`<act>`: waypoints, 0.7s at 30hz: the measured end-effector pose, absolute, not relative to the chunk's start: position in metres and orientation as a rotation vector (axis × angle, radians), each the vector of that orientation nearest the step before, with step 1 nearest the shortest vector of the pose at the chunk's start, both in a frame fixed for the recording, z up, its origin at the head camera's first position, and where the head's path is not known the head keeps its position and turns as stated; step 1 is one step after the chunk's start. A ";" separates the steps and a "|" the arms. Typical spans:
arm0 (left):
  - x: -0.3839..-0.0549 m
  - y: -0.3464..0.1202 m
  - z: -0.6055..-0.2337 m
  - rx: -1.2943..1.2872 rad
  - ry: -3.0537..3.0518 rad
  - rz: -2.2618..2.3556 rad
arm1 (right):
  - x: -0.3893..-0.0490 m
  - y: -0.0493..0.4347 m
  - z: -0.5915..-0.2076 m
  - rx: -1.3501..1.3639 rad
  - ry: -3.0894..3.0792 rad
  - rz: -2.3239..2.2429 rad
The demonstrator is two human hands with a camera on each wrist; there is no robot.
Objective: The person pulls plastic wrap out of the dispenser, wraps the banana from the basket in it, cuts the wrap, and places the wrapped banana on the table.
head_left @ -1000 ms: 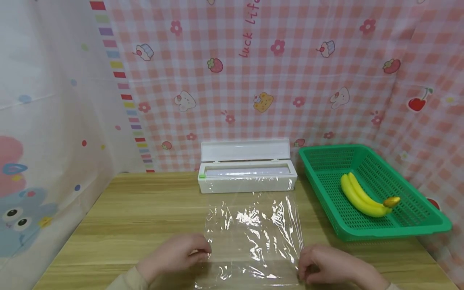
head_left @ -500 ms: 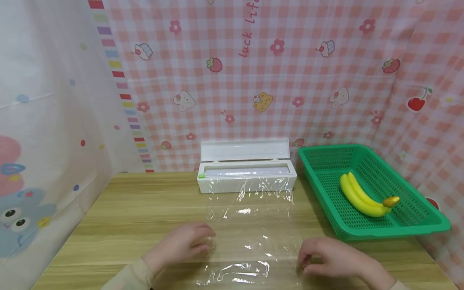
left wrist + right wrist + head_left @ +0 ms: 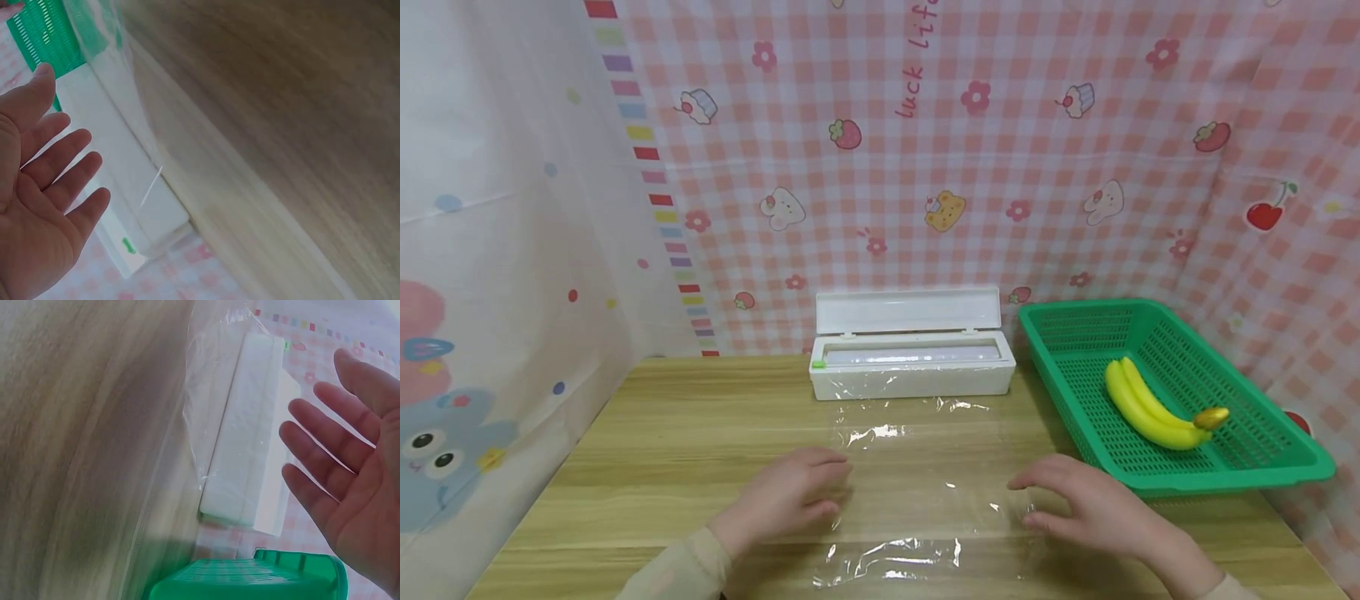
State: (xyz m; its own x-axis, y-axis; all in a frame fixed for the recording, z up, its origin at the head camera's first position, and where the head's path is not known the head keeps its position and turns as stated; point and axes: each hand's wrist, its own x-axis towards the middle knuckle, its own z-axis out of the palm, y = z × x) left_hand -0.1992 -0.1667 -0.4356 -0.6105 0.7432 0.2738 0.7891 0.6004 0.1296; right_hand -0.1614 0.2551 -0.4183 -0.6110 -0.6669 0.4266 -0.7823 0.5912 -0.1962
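Hanging along the far side, a pink checked cloth (image 3: 865, 167) is the biggest thing to see. Below it is a wood surface (image 3: 715, 417). On the right sits a green basket (image 3: 1082, 329) full of little holes. Clear film (image 3: 925, 492) comes out of a white box (image 3: 910, 383) at the far side and runs to the near side, between the two hands. It has shiny bits, but I cannot tell if it all lies flat. The box has its lid (image 3: 908, 312) up, and a roll (image 3: 910, 356) shows inside. The left hand (image 3: 786, 493) is by the film's left edge, and the right hand (image 3: 1088, 507) is by its right edge. Each grip is wide, with nothing pinched. I cannot tell if a fingertip touches the film. Yellow bananas (image 3: 1150, 412) lie in the basket. A tiny green tab (image 3: 818, 364) is at the box's left end.

It looks like the step now is laying out the film. A next move would need soft fingers, so the film does not crease or stick to itself.

The head view shows the bananas; the wrist views do not. The left wrist view shows the left palm, which the head view hides. The right wrist view shows the right palm, and a wavy film edge beside the box.
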 end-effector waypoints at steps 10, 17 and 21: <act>-0.201 -0.163 -0.441 -1.277 -2.741 -0.251 | -0.166 0.253 -0.415 1.135 -2.405 0.415; -0.203 -0.163 -0.445 -1.315 -2.768 -0.256 | -0.166 0.253 -0.412 1.112 -2.394 0.379; -0.204 -0.163 -0.449 -1.355 -2.771 -0.222 | -0.166 0.253 -0.411 1.098 -2.394 0.368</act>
State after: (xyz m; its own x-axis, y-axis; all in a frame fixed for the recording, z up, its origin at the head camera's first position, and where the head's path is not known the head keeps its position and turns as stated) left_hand -0.2041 -0.1634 -0.4487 -0.6148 0.7814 0.1069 0.7884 0.6057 0.1070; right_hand -0.1661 0.2531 -0.4110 -0.5645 -0.6370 0.5249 -0.7651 0.6424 -0.0432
